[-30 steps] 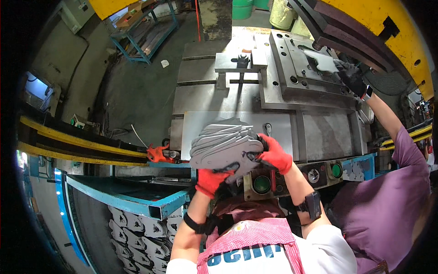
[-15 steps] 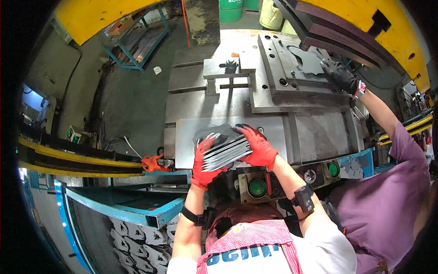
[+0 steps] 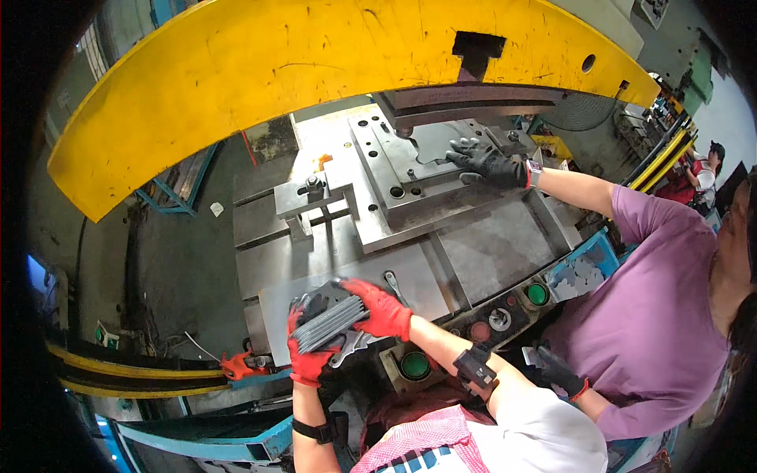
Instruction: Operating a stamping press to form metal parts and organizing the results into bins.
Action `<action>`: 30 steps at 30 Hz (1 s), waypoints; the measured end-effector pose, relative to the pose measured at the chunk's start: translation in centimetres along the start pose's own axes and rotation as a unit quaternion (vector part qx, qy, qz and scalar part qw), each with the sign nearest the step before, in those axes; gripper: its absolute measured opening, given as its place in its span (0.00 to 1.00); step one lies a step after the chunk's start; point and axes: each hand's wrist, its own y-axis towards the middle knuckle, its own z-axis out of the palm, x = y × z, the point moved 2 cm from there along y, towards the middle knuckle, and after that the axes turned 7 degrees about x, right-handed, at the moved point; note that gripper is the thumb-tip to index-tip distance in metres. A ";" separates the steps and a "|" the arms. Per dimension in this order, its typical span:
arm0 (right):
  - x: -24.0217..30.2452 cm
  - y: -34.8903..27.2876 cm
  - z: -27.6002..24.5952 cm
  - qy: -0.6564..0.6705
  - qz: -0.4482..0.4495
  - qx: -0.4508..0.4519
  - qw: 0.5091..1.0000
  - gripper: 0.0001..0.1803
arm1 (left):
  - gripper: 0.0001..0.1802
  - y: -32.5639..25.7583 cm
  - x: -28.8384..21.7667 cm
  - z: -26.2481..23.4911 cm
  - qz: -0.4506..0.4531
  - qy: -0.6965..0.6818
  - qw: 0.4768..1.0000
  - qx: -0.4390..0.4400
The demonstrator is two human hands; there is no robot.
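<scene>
Between my two red-gloved hands is a stack of thin grey metal plates (image 3: pixel 330 325), seen on their edges. My left hand (image 3: pixel 308 351) is wrapped round the stack's left end. My right hand (image 3: pixel 382 312) grips its right end. One shaped metal plate (image 3: pixel 349 347) sticks out below the stack near my right hand. Under the hands lies a flat steel plate (image 3: pixel 276 311) on the press bed, with a wrench-like tool (image 3: pixel 394 286) just beyond my right hand.
A co-worker's black-gloved hand (image 3: pixel 490 163) reaches over the die block (image 3: pixel 449 201); the other gloved hand (image 3: pixel 561 372) is lower right. The yellow press frame (image 3: pixel 260 71) spans overhead. Green buttons (image 3: pixel 415 365) sit on a control box at the near edge. An orange-red clamp-like thing (image 3: pixel 236 366) lies left.
My view has swung, so the press frame fills more of the top. Both hands still hold the stack, now more tilted. The co-worker's hand remains over the die; their other hand has come into view.
</scene>
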 end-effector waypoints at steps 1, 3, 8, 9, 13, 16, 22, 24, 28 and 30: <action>-0.3 0.1 0.4 0.070 -0.004 0.020 0.997 0.44 | 0.45 0.4 -0.3 0.0 -0.023 0.047 0.998 0.044; -0.5 0.0 0.1 0.053 -0.005 0.045 0.998 0.44 | 0.45 0.2 1.0 0.6 -0.034 0.023 0.997 0.063; 0.3 0.7 -1.4 0.044 0.011 0.088 0.995 0.39 | 0.38 -0.1 1.3 1.2 -0.131 -0.096 0.983 0.082; 0.6 0.8 -1.5 0.042 0.010 0.073 0.996 0.35 | 0.36 0.1 0.2 1.2 -0.141 -0.101 0.983 0.059; -0.4 0.6 -1.2 -0.010 -0.030 0.077 0.997 0.30 | 0.35 0.1 0.0 0.9 -0.114 -0.057 0.990 0.057; -0.8 0.8 -1.3 -0.021 -0.048 0.093 0.994 0.29 | 0.36 0.1 -0.1 1.0 -0.141 -0.047 0.987 0.062; 0.8 0.8 -2.1 -0.048 -0.093 0.109 0.988 0.31 | 0.35 -1.0 -2.9 0.8 -0.118 -0.019 0.992 0.043; 2.7 0.7 -2.8 -0.007 -0.077 0.173 0.982 0.31 | 0.40 -2.4 -4.8 0.7 -0.130 -0.021 0.991 0.009; 8.2 0.3 -4.6 -0.012 0.020 0.296 0.955 0.32 | 0.35 -7.7 -3.8 1.2 -0.102 0.435 0.891 0.078; 10.9 0.0 -4.3 -0.018 0.050 0.367 0.929 0.34 | 0.34 -10.4 -5.3 1.1 -0.182 0.193 0.964 0.011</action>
